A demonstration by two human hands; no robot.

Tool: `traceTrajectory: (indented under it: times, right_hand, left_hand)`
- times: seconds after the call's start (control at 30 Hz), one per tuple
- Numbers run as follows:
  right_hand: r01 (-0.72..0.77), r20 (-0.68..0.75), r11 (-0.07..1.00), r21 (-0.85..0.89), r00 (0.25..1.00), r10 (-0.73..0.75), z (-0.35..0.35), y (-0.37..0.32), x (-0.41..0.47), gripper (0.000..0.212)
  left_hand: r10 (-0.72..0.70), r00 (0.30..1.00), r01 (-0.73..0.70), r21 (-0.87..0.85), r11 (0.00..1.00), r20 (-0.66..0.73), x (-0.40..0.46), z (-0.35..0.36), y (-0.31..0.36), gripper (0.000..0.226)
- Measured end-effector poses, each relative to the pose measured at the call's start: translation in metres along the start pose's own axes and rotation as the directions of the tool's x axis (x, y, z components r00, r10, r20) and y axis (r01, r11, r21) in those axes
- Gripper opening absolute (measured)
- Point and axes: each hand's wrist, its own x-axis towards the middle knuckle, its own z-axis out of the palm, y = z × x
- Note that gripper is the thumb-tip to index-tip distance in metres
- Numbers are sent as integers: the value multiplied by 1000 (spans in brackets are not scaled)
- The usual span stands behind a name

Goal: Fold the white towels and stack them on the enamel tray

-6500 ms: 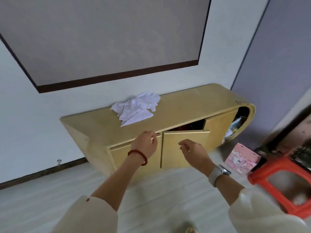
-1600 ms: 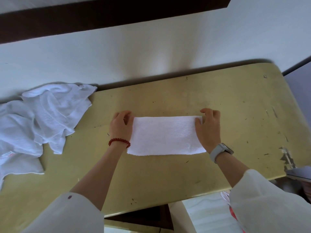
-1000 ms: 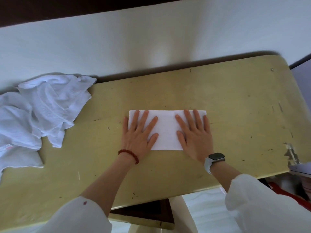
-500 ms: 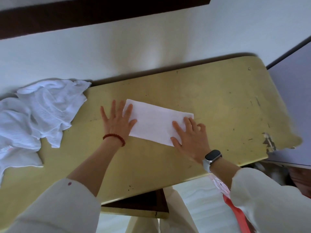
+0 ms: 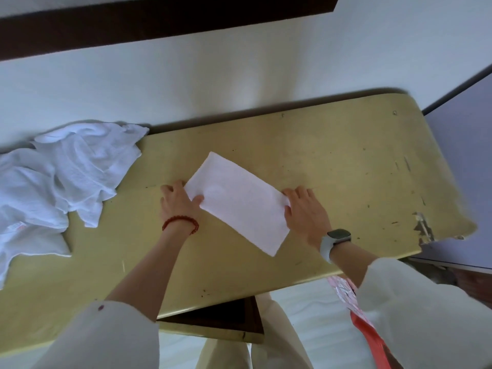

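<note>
Towel (image 5: 238, 202), folded to a strip, lies mid-cabinet (image 5: 346, 161), long axis running ten to four o'clock. Left hand (image 5: 177, 202) pinches its nine o'clock end; right hand (image 5: 306, 210) grips the three o'clock edge. Tray unseen.

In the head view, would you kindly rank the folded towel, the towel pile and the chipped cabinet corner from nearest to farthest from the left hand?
Measured from the left hand:
1. Folded towel: the hand grips its left end.
2. Towel pile: to the hand's left, apart from it, by the wall.
3. Chipped corner: far right of the cabinet top, beyond the right hand.
</note>
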Motion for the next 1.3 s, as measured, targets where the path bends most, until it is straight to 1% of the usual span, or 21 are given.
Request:
traceTrajectory:
  times: [0.07, 0.17, 0.23, 0.3, 0.43, 0.57, 0.63, 0.67, 0.77, 0.83, 0.87, 0.97, 1.1, 1.2, 1.3]
  right_hand:
    - [45, 75, 999, 25, 996, -47, 4, -9, -18, 30]
    - [107, 114, 990, 95, 987, -117, 5, -23, -40, 24]
    - [102, 94, 988, 115, 989, -113, 4, -29, -35, 24]
    - [73, 43, 983, 169, 996, -82, 1, -32, -17, 22]
    - [47, 0, 957, 287, 999, -49, -2, -51, 36, 25]
    - [79, -25, 926, 370, 997, -75, -4, -75, 83, 28]
    - [102, -8, 916, 388, 994, -107, -6, -86, 100, 35]
    - [126, 11, 914, 386, 990, -141, -7, -90, 106, 41]
    - [224, 100, 910, 349, 957, -273, -16, -95, 119, 56]
    - [258, 172, 911, 321, 931, -323, -20, -95, 125, 58]
    - [260, 188, 912, 316, 925, -329, -23, -94, 128, 55]
    - [274, 153, 897, 347, 927, -342, -32, -92, 134, 38]
    - [282, 95, 896, 343, 939, -332, -48, -87, 130, 22]
    - [298, -25, 892, 338, 951, -309, -55, -86, 126, 17]
    - [328, -149, 879, 345, 944, -294, -64, -89, 121, 14]
  left_hand:
    - [8, 1000, -8, -27, 1000, -18, 9, -7, 2, 49]
    - [32, 999, -33, -60, 998, -28, 21, -13, 6, 52]
    - [-4, 1000, -1, -154, 988, -30, 27, -15, 10, 54]
    - [-60, 998, 50, -253, 966, -32, 30, -16, 14, 54]
    - [-98, 995, 84, -298, 951, -32, 39, -16, 16, 57]
    - [-118, 993, 110, -399, 910, 5, 50, -17, 15, 52]
    - [-68, 997, 75, -441, 894, 32, 52, -19, 12, 47]
    - [-15, 999, 36, -455, 890, 49, 52, -22, 9, 45]
    - [210, 972, -144, -439, 887, 105, 46, -32, 4, 36]
    - [319, 941, -247, -410, 878, 116, 41, -38, 2, 29]
    - [347, 931, -270, -419, 867, 118, 39, -40, 2, 27]
    - [374, 922, -294, -443, 847, 103, 36, -46, 1, 21]
    - [335, 942, -308, -308, 900, 35, 38, -51, 1, 16]
    - [325, 943, -334, -222, 916, -76, 38, -52, 4, 6]
    - [314, 920, -365, -226, 903, -234, 34, -55, 8, 3]
